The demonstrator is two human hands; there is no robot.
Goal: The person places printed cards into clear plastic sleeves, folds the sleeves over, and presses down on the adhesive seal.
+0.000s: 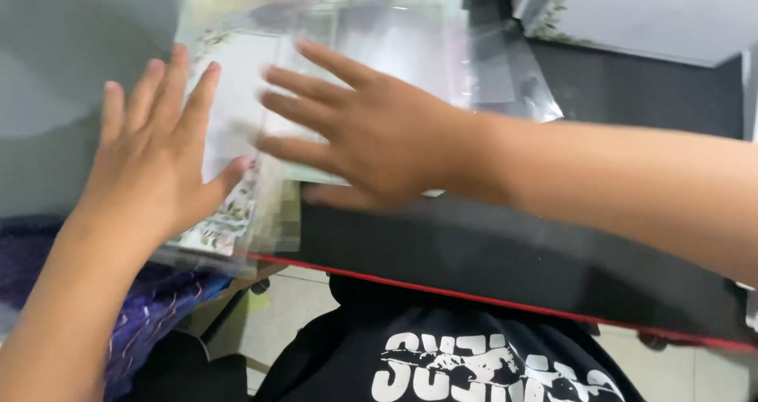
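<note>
My left fingers (pixel 170 78) are spread flat and gripping nothing, pressing down on a white card with a leafy floral border (pixel 229 125) that lies near the front left edge of the counter (pixel 505 252). The right fingers (pixel 304 110) are also splayed open and empty, hovering over or brushing the same card inside a clear plastic sleeve (pixel 442 46); the blur keeps me from telling whether they touch it.

As I judge it, the risk is slippage. The sleeve is slick, and the card's near corner overhangs the counter's red-trimmed edge, so uneven pressure from the left hand (pixel 154 161) could slide the stack off towards my lap. A quick sweep of the right hand (pixel 371 137) could crease the film or catch its loose flap.

The left forearm comes up from the lower left, palm down, thumb angled inward. The right arm crosses from the right side, wrist nearly straight, palm down. A second floral sheet (pixel 632 15) lies well apart at the top right.
</note>
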